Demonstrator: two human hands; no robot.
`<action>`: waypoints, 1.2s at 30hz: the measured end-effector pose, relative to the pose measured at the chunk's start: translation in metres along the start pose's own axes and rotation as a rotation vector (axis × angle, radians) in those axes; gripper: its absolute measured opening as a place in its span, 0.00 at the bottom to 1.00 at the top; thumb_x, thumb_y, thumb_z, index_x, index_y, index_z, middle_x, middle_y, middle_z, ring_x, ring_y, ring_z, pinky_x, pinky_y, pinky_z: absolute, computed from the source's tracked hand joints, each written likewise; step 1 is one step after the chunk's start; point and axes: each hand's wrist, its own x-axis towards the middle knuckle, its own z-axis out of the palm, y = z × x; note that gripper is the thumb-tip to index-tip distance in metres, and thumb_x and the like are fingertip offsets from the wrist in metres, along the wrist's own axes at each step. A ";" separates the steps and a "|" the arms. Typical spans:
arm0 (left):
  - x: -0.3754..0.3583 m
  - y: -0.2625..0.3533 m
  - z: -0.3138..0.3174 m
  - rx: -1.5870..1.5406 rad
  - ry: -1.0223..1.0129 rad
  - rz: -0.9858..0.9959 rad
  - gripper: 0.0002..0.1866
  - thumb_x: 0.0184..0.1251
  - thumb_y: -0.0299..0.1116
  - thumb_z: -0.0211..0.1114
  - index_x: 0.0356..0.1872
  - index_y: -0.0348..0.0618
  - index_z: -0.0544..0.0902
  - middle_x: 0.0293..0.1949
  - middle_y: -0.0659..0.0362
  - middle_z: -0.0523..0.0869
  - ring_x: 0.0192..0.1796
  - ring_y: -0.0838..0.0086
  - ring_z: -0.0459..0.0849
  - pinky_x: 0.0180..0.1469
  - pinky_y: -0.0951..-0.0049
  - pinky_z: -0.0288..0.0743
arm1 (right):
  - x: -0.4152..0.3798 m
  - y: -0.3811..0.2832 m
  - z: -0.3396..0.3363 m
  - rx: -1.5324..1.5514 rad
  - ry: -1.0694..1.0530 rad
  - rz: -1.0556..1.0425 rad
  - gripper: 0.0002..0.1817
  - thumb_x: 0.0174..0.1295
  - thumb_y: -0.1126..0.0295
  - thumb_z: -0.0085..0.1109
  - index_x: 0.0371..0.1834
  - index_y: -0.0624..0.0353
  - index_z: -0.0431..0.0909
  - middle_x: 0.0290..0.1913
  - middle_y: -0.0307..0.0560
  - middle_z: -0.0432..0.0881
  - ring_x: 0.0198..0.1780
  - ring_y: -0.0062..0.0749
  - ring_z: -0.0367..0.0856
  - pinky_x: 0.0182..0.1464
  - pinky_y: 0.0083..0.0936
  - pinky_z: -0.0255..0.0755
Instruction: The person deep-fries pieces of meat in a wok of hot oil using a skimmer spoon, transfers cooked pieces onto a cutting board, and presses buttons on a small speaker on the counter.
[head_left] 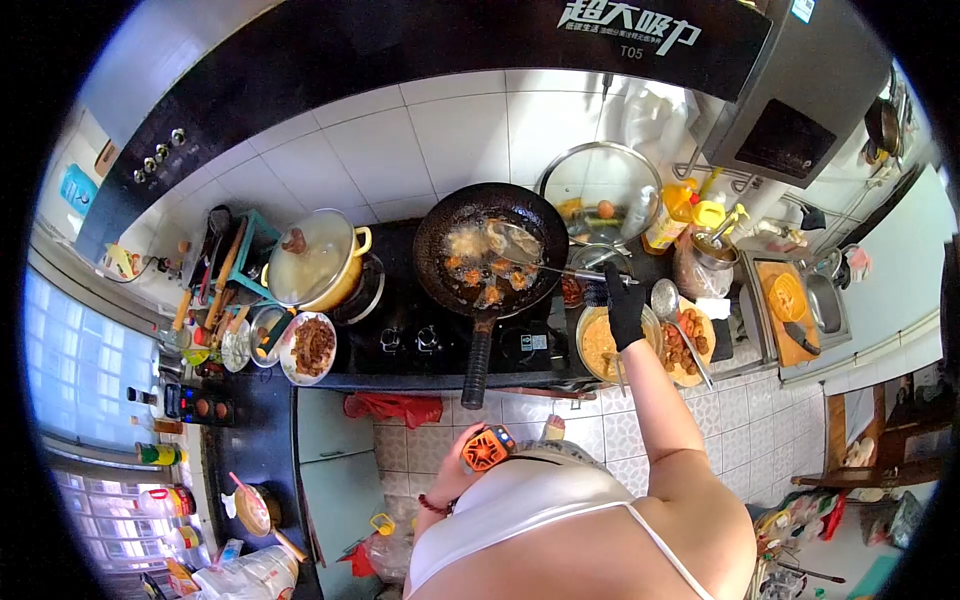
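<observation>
My right hand (626, 312), in a black glove, is closed round the handle of a metal skimmer (520, 243). The skimmer's head is in the black wok (430, 230), among browned fried pieces (490, 294) in bubbling oil. Close under that hand is a bowl of orange-yellow batter (598, 342). Beside it stands a plate of fried pieces (690, 345), with a metal ladle (668, 305) lying across it. My left hand (462, 460) is low by my waist, its fingers curled against an orange and black device (487, 449); its fingertips are partly hidden.
Left of the wok stands a yellow pot (335, 290) with a lid. A plate of browned food (308, 350) is near the counter edge. Behind the right side are a glass lid (600, 180) and oil bottles (668, 220). The wok handle (478, 365) juts past the counter's front.
</observation>
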 end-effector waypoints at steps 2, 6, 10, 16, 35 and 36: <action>-0.001 0.003 0.001 0.005 0.009 0.001 0.36 0.54 0.26 0.72 0.64 0.40 0.66 0.55 0.56 0.77 0.57 0.73 0.76 0.60 0.72 0.71 | 0.003 -0.004 0.001 -0.075 -0.012 -0.117 0.16 0.60 0.60 0.63 0.39 0.64 0.82 0.29 0.44 0.83 0.28 0.26 0.80 0.33 0.27 0.73; -0.004 0.012 0.004 0.019 0.029 0.000 0.34 0.55 0.26 0.71 0.64 0.41 0.66 0.55 0.57 0.77 0.57 0.73 0.76 0.60 0.71 0.71 | 0.010 0.009 0.000 -0.131 -0.019 -0.063 0.15 0.61 0.60 0.62 0.37 0.64 0.83 0.31 0.44 0.84 0.29 0.25 0.81 0.33 0.26 0.73; -0.006 0.016 0.004 0.068 0.050 0.010 0.33 0.56 0.26 0.71 0.64 0.41 0.67 0.54 0.57 0.77 0.57 0.73 0.76 0.60 0.71 0.71 | 0.000 0.003 0.006 -0.024 0.003 -0.058 0.12 0.61 0.65 0.62 0.35 0.65 0.83 0.30 0.42 0.85 0.29 0.23 0.81 0.33 0.23 0.74; -0.002 0.027 0.001 0.235 0.019 0.129 0.41 0.50 0.23 0.75 0.66 0.42 0.64 0.57 0.57 0.76 0.59 0.73 0.74 0.62 0.71 0.69 | -0.005 0.011 -0.007 -0.229 -0.171 -0.111 0.11 0.62 0.68 0.61 0.40 0.66 0.84 0.32 0.43 0.86 0.33 0.23 0.82 0.37 0.22 0.75; -0.007 0.041 0.004 0.080 0.032 0.104 0.41 0.49 0.24 0.75 0.66 0.39 0.63 0.59 0.56 0.75 0.59 0.74 0.74 0.62 0.73 0.68 | 0.003 -0.070 -0.011 -0.179 -0.122 -0.263 0.11 0.64 0.70 0.59 0.44 0.66 0.82 0.40 0.42 0.85 0.41 0.23 0.80 0.45 0.23 0.73; -0.007 0.038 0.003 0.116 0.040 0.113 0.41 0.49 0.24 0.75 0.66 0.39 0.63 0.59 0.56 0.75 0.59 0.74 0.74 0.62 0.72 0.68 | 0.005 -0.068 -0.017 -0.196 -0.125 -0.267 0.11 0.65 0.69 0.57 0.45 0.66 0.82 0.41 0.43 0.85 0.41 0.24 0.80 0.45 0.23 0.73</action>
